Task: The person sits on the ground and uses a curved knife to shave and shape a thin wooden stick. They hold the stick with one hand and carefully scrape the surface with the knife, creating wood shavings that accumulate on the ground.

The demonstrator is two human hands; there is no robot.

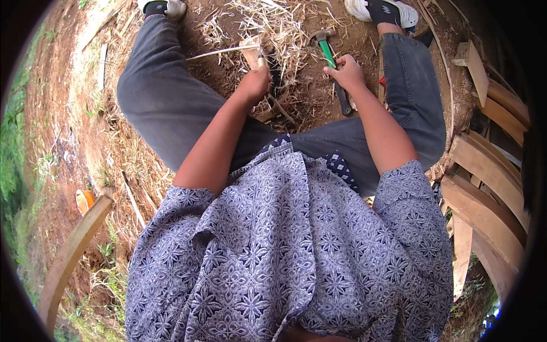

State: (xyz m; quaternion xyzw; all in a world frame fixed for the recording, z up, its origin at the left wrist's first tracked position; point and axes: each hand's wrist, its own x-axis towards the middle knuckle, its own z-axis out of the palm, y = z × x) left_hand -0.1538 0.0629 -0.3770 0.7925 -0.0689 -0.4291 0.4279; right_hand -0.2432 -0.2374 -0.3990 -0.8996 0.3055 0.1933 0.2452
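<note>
My left hand [254, 84] is closed round the pale handle of a thin-bladed tool [261, 60], which looks like a knife. Its blade points away from me, beside a light wood block [249, 56]. A long thin pale strip [219, 53] runs left from that block. My right hand [348, 75] has its thumb and fingers drawn together; a fine pale sliver may be between them, too small to be sure. Under or beside those fingers is a hammer [325, 50] with a green and black handle, its head away from me. I cannot tell whether the hand touches it.
Wood shavings [279, 31] cover the soil between my outstretched legs [171, 85]. Curved wooden boards [484, 205] are stacked at the right. A curved timber [74, 256] stands at the lower left, near an orange object [85, 200]. Loose sticks [102, 65] lie at the left.
</note>
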